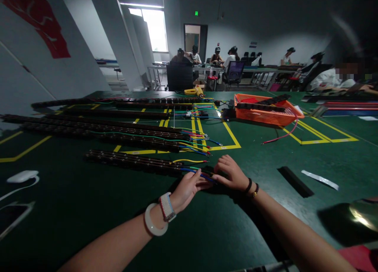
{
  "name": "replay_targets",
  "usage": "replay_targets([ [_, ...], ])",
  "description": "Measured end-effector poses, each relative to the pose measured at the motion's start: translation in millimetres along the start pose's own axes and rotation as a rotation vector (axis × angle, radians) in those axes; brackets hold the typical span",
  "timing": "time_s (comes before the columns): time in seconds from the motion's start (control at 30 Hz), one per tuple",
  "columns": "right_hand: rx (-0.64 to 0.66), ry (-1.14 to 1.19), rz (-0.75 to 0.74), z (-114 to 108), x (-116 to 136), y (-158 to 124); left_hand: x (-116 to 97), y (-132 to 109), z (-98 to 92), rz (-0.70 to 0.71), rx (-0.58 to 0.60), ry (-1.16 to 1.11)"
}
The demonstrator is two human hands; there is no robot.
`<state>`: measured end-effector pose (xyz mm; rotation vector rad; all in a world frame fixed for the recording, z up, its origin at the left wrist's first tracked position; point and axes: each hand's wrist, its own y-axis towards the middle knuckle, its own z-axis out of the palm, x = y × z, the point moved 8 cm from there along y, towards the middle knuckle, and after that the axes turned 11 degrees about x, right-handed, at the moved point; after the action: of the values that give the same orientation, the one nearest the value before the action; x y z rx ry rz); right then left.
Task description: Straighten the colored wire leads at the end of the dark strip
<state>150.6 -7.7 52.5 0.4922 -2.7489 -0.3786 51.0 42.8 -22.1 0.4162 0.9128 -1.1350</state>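
Note:
My left hand (189,186) is closed around several wires at the right end of the nearest dark cable chain (132,161); blue wires (203,176) show between its fingers. Just to the right, my right hand (232,173) has its thumb and fingers curled together at the tips of those blue wires. A yellow wire (190,160) with a red tip runs free behind the hands. More long dark cable chains (118,134) lie side by side beyond, with coloured wires ending in lugs at their right ends.
An orange basket (260,116) holds dark chain pieces at the back. A yellow heat gun (194,91) lies near the far edge. A black strip (295,181) and a white strip (320,180) lie at right, a white charger (23,176) at left. Several people sit at far tables.

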Motion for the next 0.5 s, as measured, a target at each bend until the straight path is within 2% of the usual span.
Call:
replay_targets([
  [0.1,0.08,-0.149,-0.181,7.1,23.7,0.1,-0.1,0.3,0.7,0.012,0.009,-0.008],
  [0.2,0.084,-0.263,-0.215,13.9,28.6,0.9,0.1,0.6,-0.3,0.03,0.003,-0.03],
  [0.5,0.03,-0.21,0.014,10.9,0.4,1.9,-0.3,-0.1,-0.7,-0.017,-0.024,-0.013],
])
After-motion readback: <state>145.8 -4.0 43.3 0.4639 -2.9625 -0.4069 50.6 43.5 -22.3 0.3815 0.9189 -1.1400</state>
